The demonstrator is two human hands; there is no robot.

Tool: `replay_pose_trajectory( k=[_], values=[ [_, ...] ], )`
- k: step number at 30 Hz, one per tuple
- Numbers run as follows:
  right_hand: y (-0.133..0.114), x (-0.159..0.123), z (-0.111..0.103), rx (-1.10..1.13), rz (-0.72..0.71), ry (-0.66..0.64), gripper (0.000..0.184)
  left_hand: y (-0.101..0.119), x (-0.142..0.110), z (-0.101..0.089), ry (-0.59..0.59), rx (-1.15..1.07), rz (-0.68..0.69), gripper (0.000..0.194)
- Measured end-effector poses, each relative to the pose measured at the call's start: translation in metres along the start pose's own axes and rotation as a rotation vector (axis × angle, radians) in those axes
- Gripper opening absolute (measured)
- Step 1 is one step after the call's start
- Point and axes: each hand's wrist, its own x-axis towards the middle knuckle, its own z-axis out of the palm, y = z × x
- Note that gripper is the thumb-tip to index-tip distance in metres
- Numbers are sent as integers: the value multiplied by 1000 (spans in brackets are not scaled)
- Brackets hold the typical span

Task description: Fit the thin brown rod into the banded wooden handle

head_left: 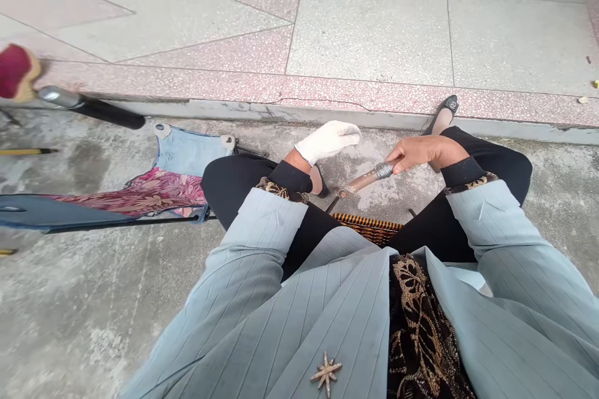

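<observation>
My left hand [330, 141] wears a white knitted glove. Its fingers are curled together above the concrete, and their undersides are hidden, so whether anything is in them does not show. My bare right hand [418, 153] is closed round the upper end of a wooden tool handle [367, 181]. Silvery wire [384, 170] is wound about the handle just below my fingers. The handle slants down to the left, toward a thin dark piece [332, 204] at its lower end. Between my knees shows part of a brown and black woven seat [369, 227].
A low folding seat of blue and pink patterned cloth [163, 190] stands by my left knee. Beyond it are a black rod with a metal end [93, 106] and a blurred red and tan object [16, 72]. A raised tiled step [369, 31] runs across ahead.
</observation>
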Motion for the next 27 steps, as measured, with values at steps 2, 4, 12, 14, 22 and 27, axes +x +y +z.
replay_pose_trajectory(
  k=[2, 4, 12, 14, 22, 27],
  values=[
    [-9, -18, -6, 118, -100, -33, 44, 0, 4, 0, 29, -45, -5, 29],
    [-25, -35, -13, 212, -187, 42, 51, 2, 7, 3, 52, -86, -33, 32],
    [-62, -56, -46, 305, -179, 754, 40, 19, 16, 15, -72, -36, 166, 35],
    [-60, -54, -55, 279, -174, 784, 35, 22, 16, 14, -106, 10, 168, 34],
    [-40, -23, -75, -146, 66, 780, 28, 35, 15, 7, -295, 9, 275, 34],
    [-31, -4, -65, -430, 155, 321, 27, 39, 31, -16, -219, 43, 284, 35]
  ],
)
